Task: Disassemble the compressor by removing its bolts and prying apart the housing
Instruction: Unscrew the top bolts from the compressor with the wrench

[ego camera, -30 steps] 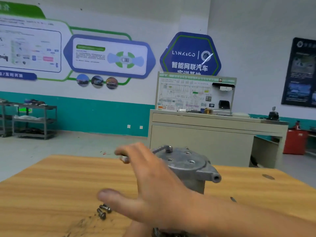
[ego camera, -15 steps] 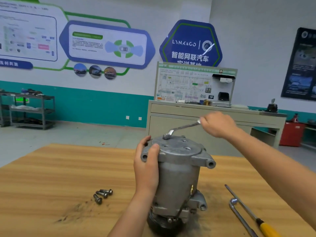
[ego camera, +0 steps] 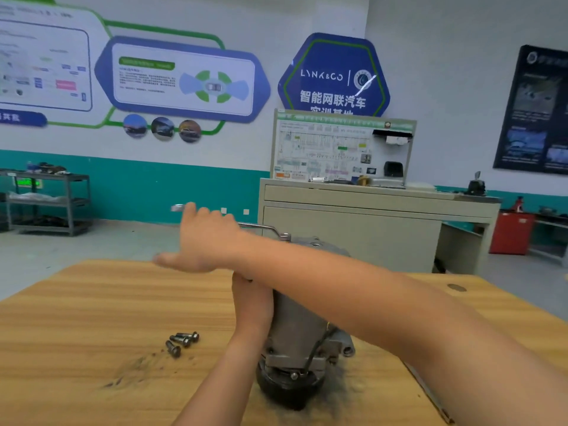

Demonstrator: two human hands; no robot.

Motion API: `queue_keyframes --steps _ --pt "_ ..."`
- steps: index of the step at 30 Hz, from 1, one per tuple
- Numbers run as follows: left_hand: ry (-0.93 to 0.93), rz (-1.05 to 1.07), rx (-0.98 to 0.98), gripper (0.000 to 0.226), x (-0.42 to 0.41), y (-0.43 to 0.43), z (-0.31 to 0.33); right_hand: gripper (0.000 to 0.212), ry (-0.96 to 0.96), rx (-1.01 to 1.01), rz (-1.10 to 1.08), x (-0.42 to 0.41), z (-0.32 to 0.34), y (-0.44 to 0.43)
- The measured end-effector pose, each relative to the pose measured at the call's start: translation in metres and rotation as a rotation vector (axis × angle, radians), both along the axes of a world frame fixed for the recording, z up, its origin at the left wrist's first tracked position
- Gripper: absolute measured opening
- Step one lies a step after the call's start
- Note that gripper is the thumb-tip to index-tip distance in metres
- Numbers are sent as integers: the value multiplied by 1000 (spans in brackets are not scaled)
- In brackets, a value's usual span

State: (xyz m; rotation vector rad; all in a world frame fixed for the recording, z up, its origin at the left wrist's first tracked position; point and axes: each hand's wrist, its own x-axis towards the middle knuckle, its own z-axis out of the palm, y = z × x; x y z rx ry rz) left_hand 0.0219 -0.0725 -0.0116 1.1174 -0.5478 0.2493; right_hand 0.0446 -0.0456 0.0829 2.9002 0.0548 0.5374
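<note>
What carries everything: a light wooden table (ego camera: 92, 318) fills the lower half of the frame.
Compressor: a grey cast-metal cylindrical compressor (ego camera: 295, 321) stands upright at the table's lower centre, black pulley (ego camera: 285, 388) end down.
Right hand: the right hand (ego camera: 206, 241) sits left of centre, and its forearm crosses the compressor's top from the lower right. The fingers curl round the wrench handle and the thumb sticks out to the left.
Left hand: the left hand (ego camera: 250, 299) rises from the bottom edge and grips the compressor's upper left side. Its fingertips are hidden under the right forearm.
Wrench: a silver offset ring wrench (ego camera: 261, 228) has its ring end on the compressor's top, and its handle reaches left through the right hand.
Bolts: three dark steel bolts (ego camera: 183, 341) lie bunched on the table, left of the compressor and apart from it.
Grit: a dark smear of grit (ego camera: 135, 370) marks the wood below and left of the bolts.
</note>
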Motion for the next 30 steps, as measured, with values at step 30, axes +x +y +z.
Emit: queue_keyframes --steps 30 --pt "-13 -70 -55 10 7 -2 -7 59 -38 58 340 -46 12 24"
